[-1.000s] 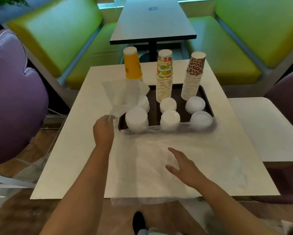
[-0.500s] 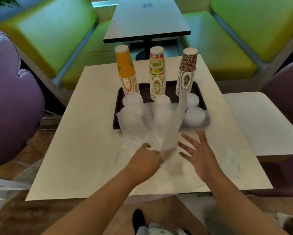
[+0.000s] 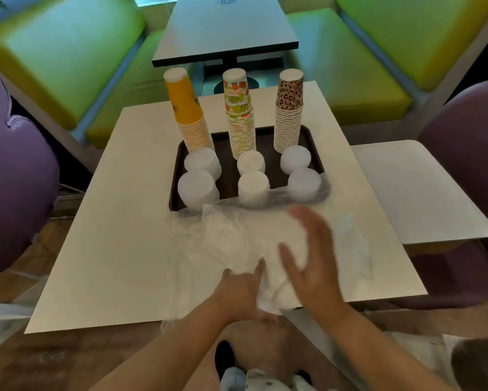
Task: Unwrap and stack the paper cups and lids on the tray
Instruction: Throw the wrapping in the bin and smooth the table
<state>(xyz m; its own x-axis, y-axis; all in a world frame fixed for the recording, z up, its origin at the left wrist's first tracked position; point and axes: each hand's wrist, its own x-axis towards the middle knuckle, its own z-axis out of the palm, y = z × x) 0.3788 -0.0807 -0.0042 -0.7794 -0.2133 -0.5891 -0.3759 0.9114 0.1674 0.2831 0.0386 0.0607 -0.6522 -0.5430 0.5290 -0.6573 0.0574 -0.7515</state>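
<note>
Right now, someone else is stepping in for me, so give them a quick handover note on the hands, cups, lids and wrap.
Left hand grips the bunched clear plastic wrap at the table's near edge.
Right hand is open, fingers spread over the wrap.
Tray holds three cup stacks, yellow, fruit-print, leopard-print, and six lid stacks in front.
Done: cups and lids look unwrapped and stacked.
Left: probably clear the wrap.

You're in a café or fast-food dining area. Lime-green padded booth benches (image 3: pixel 358 66) flank a dark table (image 3: pixel 223 29) ahead of you; purple upholstered chairs (image 3: pixel 14 193) sit either side of your white tabletop (image 3: pixel 124 235). A brown serving tray (image 3: pixel 177 176) holds tall stacks of printed paper cups (image 3: pixel 238 114) and piles of white lids (image 3: pixel 252 187). Wood-look floor (image 3: pixel 39 362).
</note>
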